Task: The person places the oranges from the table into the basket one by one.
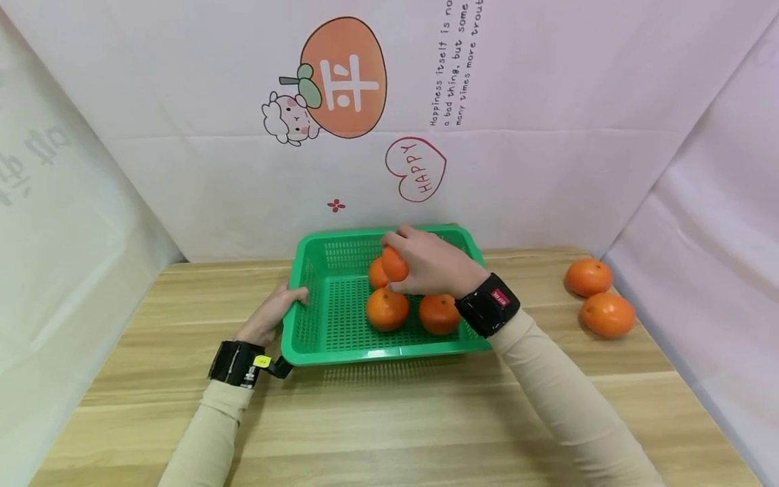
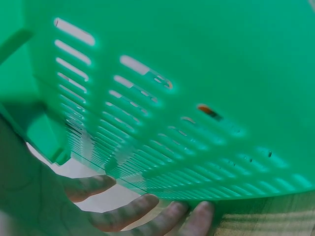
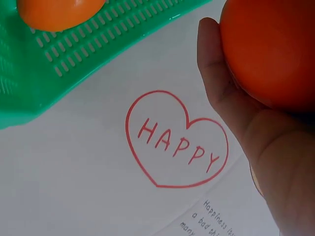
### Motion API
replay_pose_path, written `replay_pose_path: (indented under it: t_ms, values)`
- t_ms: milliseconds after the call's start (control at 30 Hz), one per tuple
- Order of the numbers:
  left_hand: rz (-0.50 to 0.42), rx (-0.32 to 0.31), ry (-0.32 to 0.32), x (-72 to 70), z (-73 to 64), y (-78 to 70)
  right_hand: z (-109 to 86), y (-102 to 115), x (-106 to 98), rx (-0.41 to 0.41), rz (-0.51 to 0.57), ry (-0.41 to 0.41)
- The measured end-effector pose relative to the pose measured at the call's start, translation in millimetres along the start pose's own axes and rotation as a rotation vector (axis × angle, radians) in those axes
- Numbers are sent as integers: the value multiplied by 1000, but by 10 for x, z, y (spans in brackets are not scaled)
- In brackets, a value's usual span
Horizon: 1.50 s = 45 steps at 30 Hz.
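A green plastic basket (image 1: 331, 358) with slotted walls stands at the back of the table. My left hand (image 1: 274, 312) grips its left rim, thumb over the edge; in the left wrist view, the fingers (image 2: 130, 211) lie along the outside of the slotted wall. Over the basket, my right hand (image 1: 435, 260) holds an orange (image 1: 395, 264), which fills a corner of the right wrist view, with the hand curved round it. Below lie one orange (image 1: 387, 309) near the middle, another (image 1: 439, 314) to its right, and a third (image 1: 376, 274) partly hidden behind the held one.
On the right side of the wooden table (image 1: 389, 433), two oranges lie close together, one farther back (image 1: 588, 277) and one nearer (image 1: 608, 315). A white printed cloth (image 1: 535, 182) hangs right behind the basket, and more white cloth borders both sides.
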State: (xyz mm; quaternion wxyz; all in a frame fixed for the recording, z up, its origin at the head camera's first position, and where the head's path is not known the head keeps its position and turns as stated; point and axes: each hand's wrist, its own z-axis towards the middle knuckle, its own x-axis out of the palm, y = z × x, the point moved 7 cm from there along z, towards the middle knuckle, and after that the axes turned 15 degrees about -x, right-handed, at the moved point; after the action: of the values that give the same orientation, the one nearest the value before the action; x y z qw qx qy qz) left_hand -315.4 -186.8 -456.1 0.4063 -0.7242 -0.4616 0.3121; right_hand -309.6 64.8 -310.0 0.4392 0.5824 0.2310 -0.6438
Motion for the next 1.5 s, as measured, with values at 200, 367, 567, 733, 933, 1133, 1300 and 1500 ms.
replay_pose_path:
  t_ms: [200, 367, 567, 733, 933, 1133, 1300, 1500]
  values:
    - [3, -9, -9, -15, 3, 15, 116, 6, 122, 26, 8, 68]
    - [2, -7, -12, -18, 5, 28, 217, 23, 239, 24, -29, 137]
    - [0, -4, -5, -16, 12, 26, 332, 58, 322, 2, -45, 179]
    - [3, 3, -3, -3, 14, 4, 406, 39, 380, 11, -26, 192]
    - [8, 6, -4, -4, 13, -9, 478, 39, 423, 4, -36, 213]
    - [11, -5, -9, -28, -7, -1, 565, 81, 480, -13, -51, 242]
    - [14, 4, -6, -28, -12, -10, 654, 101, 551, -17, -38, 272]
    - [10, 13, 12, 1, -1, -17, 732, 126, 600, -21, -54, 310]
